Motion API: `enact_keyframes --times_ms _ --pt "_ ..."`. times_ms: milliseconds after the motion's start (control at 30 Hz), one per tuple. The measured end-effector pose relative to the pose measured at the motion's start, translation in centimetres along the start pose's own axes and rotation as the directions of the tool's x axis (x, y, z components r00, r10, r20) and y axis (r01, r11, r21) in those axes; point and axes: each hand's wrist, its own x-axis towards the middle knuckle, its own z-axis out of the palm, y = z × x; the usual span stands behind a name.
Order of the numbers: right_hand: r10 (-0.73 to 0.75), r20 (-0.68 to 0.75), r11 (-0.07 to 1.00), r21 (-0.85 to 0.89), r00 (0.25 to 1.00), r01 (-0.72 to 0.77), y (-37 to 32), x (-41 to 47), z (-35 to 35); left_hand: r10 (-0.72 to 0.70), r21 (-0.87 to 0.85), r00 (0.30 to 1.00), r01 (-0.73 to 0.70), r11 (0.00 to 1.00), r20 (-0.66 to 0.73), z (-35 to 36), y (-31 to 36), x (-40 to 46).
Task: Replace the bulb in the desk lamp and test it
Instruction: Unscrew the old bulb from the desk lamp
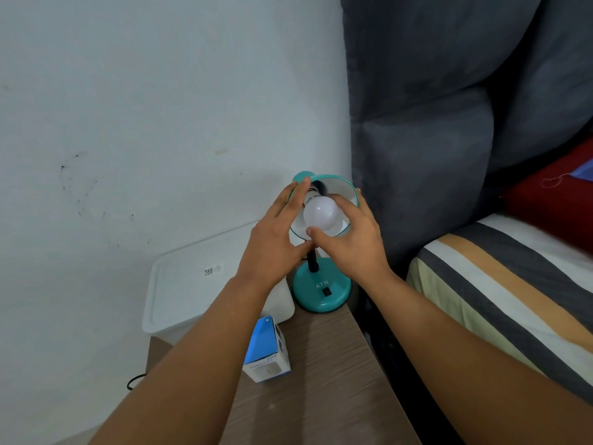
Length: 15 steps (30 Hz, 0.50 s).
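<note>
A teal desk lamp stands on a wooden bedside table, its round base (321,292) carrying a black switch. The shade (341,187) tilts up toward me, white inside. A white bulb (321,213) sits in the shade's socket, unlit. My left hand (276,239) lies against the shade's left rim, fingers extended along it. My right hand (349,239) wraps the bulb from the right, thumb under it and fingers behind it. A blue and white bulb box (268,351) stands on the table, near my left forearm.
A white plastic bin (192,284) with a lid sits left of the lamp on the wooden table (321,380). A grey padded headboard (433,139) rises right behind the lamp. A striped bed (500,284) lies to the right. A black cable (136,380) hangs at the table's left.
</note>
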Motion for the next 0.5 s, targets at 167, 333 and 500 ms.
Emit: enact_keyframes --times_ms 167,333,500 --pt "-0.006 0.018 0.998 0.057 1.0 0.005 -0.15 -0.18 -0.27 -0.008 0.009 1.0 0.008 1.0 -0.002 0.1 0.05 -0.01" --pt "0.07 0.015 0.994 0.086 0.997 -0.071 -0.43 -0.24 -0.19 -0.011 0.003 1.0 0.011 1.0 0.002 0.07 0.32 -0.01" --pt "0.041 0.049 0.991 0.127 0.998 -0.047 -0.4 -0.14 0.07 -0.018 -0.005 1.0 0.018 1.0 -0.002 0.11 0.2 -0.16"
